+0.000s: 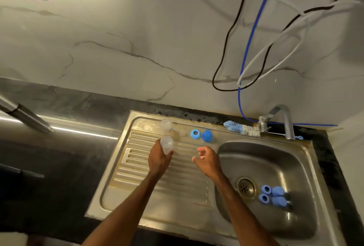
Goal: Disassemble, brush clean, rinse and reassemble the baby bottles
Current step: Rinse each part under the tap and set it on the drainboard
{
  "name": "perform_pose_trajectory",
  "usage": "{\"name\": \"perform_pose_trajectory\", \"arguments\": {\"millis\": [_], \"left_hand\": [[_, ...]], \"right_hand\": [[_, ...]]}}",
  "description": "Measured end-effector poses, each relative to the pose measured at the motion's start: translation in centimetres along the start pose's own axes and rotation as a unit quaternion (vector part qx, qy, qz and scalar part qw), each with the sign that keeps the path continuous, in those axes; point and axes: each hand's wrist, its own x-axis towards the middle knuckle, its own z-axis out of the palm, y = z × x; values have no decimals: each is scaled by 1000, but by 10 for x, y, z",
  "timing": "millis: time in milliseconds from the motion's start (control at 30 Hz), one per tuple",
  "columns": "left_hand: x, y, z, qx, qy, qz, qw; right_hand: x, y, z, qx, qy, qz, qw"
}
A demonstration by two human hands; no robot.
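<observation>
Left hand: the left hand (157,159) is reaching up at centre frame. Its grip is wrapping fingers and thumb round the lower part of a clear plastic baby bottle body (167,144), whose open mouth is pointing toward the top of the frame.
Right hand: the right hand (206,160) is hovering just right of centre. Its grip is loose, with the fingers half curled and spread, and it is holding nothing.
Held bottle, location: it is sitting over the upper part of the ribbed stainless steel drainboard (177,186). Whether it is touching the steel cannot be told.
Second bottle: a second clear plastic bottle body (166,126) is resting just above the held one, near the drainboard's top edge. Whether the two are touching cannot be told.
Loose parts, drainboard: a blue plastic screw ring (195,134) is lying with its hole facing up. A blue domed cap (207,136) is sitting just beside it on the right. Both are lying above the right hand.
Loose parts, bowl: in the stainless steel sink bowl (275,159), at lower right of the frame, two paler blue rings (266,189) and two paler blue caps (278,191) are lying clustered just right of the round drain (245,186).
Brush: a blue-and-white bristled bottle brush (239,127) is lying along the sink's back rim, its bristles ending just left of the chrome tap (286,121).
Surroundings: a dark stone surface (59,167) is running along the left of the frame. Blue, black and white cables (254,29) are hanging down the veined pale wall at upper right.
</observation>
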Motion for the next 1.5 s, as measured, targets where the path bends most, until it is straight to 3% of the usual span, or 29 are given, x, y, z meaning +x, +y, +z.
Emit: {"name": "perform_pose_trajectory", "arguments": {"millis": [533,1200,1400,1500], "left_hand": [[27,-27,8,-31,-29,1,999],[17,-30,9,20,-22,-40,999],[-23,-24,15,132,-14,-83,988],[-61,-12,29,149,-5,-57,987]], "right_hand": [[19,10,4,-26,1,13,1000],[21,18,-4,-5,-7,13,1000],[20,24,-11,-14,3,18,1000],[20,30,-18,-20,20,11,1000]]}}
